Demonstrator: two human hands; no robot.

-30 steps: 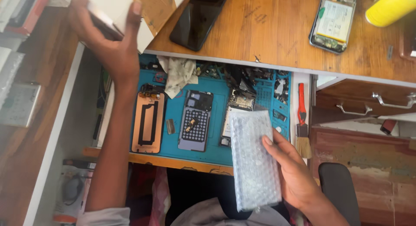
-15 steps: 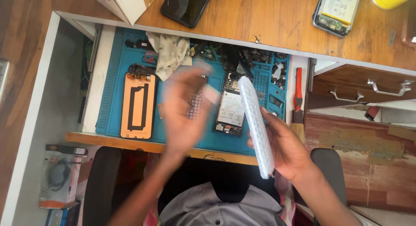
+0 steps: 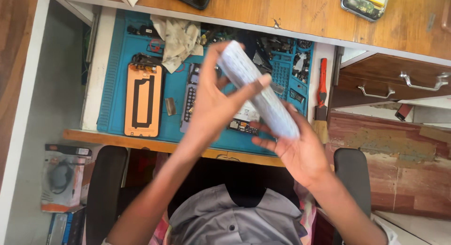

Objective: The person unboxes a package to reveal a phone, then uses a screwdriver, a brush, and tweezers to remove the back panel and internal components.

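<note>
**Both hands on a bubble-wrap pouch above the pull-out tray**

Head view. The left hand (image 3: 213, 106) is closed on the upper end of a bubble-wrap pouch (image 3: 260, 92), thumb across its face and fingers behind. The right hand (image 3: 300, 151) grips the pouch's lower end from underneath, fingers curled about the edge. The pouch is held tilted, edge-on to the camera, in the air over the middle of the blue work mat (image 3: 120, 76).

On the mat: an orange phone frame (image 3: 143, 99) near the left front edge, a crumpled cloth (image 3: 178, 38) toward the back, small parts in the compartments at the back right corner. A red-handled brush (image 3: 322, 92) lies just off the mat's right edge. On the wooden desktop (image 3: 291, 12) behind, an opened phone (image 3: 366, 3) sits near the back.
</note>
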